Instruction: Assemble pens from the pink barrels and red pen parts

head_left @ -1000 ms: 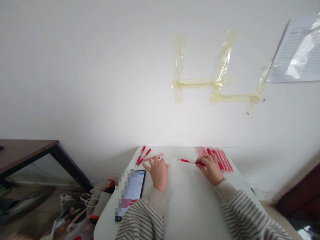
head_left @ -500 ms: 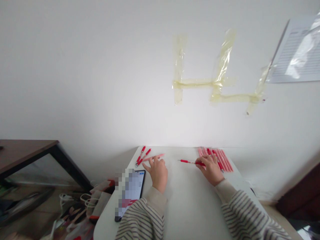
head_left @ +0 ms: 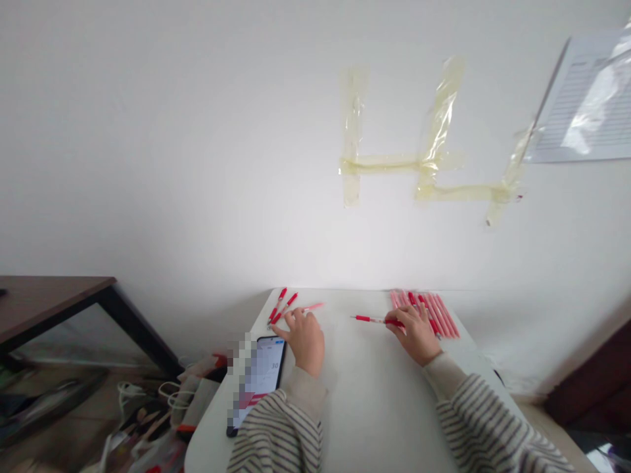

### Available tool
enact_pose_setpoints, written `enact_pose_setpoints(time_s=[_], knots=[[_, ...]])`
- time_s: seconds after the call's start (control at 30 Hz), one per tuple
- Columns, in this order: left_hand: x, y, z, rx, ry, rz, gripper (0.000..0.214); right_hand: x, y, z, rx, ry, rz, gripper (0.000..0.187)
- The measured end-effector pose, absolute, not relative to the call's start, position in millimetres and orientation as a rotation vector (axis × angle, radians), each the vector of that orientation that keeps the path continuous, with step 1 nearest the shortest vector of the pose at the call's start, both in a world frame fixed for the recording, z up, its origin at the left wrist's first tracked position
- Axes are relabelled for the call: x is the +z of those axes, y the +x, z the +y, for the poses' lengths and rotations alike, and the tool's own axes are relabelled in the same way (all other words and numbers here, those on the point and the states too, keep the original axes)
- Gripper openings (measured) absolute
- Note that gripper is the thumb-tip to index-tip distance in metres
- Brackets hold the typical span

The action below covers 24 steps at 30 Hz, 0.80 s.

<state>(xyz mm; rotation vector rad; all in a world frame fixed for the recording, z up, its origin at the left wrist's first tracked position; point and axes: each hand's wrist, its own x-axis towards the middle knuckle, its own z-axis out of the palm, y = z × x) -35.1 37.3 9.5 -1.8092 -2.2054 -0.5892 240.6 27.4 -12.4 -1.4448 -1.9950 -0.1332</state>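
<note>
My left hand (head_left: 306,341) sits low over the white, round-cornered desk (head_left: 374,394), thumb apart from curled fingers. Just past the thumb, toward the desk's far left corner, lies a slim red-and-white plastic pen (head_left: 292,300), its long axis slanting from near the left edge up toward the far edge, metal tip at the near end. I can't tell whether the thumb touches it. A matching red-and-white pen (head_left: 280,299) lies beside it, closer to the left edge. A pale pink slender pen (head_left: 315,307) shows partly from behind my left fingers.

My right hand (head_left: 417,334) is well apart from these, so the left is nearer. It pinches 1 red-gripped pen with a pale barrel (head_left: 363,318), roughly parallel to the far edge, tip toward my left hand. By the far right corner is a row of pink and red pens (head_left: 446,315).
</note>
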Motion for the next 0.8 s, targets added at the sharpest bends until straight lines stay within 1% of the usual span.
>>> enact_pose_setpoints(time_s=[0.2,0.3,0.53,0.8], knots=[[9,-39,38,-0.588,-1.804,-2.230,0.021,-13,241,28,-0.114,-1.441,-1.972,0.015],[9,-37,39,-0.634,-1.825,-2.222,0.024,-13,241,28,-0.095,-1.436,-1.973,0.014],[9,-16,35,-0.928,-2.274,-2.040,0.029,-12,241,28,-0.072,-1.415,-1.987,0.013],[6,-6,29,-1.012,-2.386,-1.962,0.016,-12,239,27,-0.094,-1.396,-1.997,0.015]])
